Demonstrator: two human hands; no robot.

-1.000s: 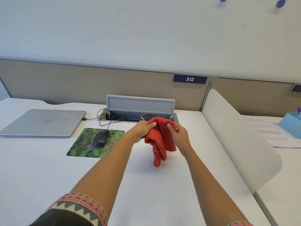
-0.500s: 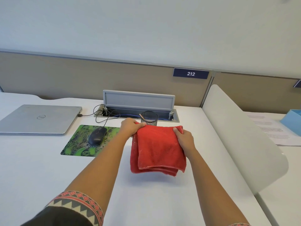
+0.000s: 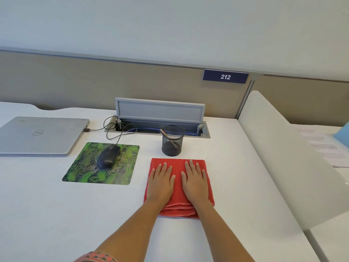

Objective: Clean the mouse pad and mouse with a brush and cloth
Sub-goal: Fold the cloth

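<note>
A folded red cloth (image 3: 177,163) lies flat on the white desk in front of me. My left hand (image 3: 160,183) and my right hand (image 3: 195,183) rest palm down on it, side by side, fingers spread and gripping nothing. To the left, a black wired mouse (image 3: 108,156) sits on a green patterned mouse pad (image 3: 88,173). Just behind the cloth stands a black mesh cup (image 3: 172,140) with a thin wooden handle (image 3: 164,132) sticking out of it; I cannot tell whether it is the brush.
A closed silver laptop (image 3: 39,136) lies at the far left, with a cable running to the open grey cable tray (image 3: 160,118) at the desk's back. A white divider panel (image 3: 287,159) borders the right side; papers (image 3: 326,146) lie beyond it.
The cloth went from bunched in both hands, to held spread above the desk, to laid flat. Both hands let go of its corners and now press on top.
</note>
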